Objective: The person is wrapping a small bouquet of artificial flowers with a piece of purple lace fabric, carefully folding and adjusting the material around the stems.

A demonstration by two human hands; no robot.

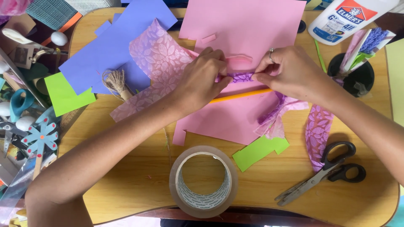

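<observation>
two hands (242,75) pinch one purple paper strip (240,77) over one pink sheet (244,29).

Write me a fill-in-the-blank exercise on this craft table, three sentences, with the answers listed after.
1. Both hands, the left hand and the right hand, pinch a strip of patterned purple paper over a large sheet of ____ paper.
2. The black-handled scissors lie ____ on the wooden table.
3. The pencil under the hands is ____ in colour.

Missing words: pink; shut; yellow
</observation>
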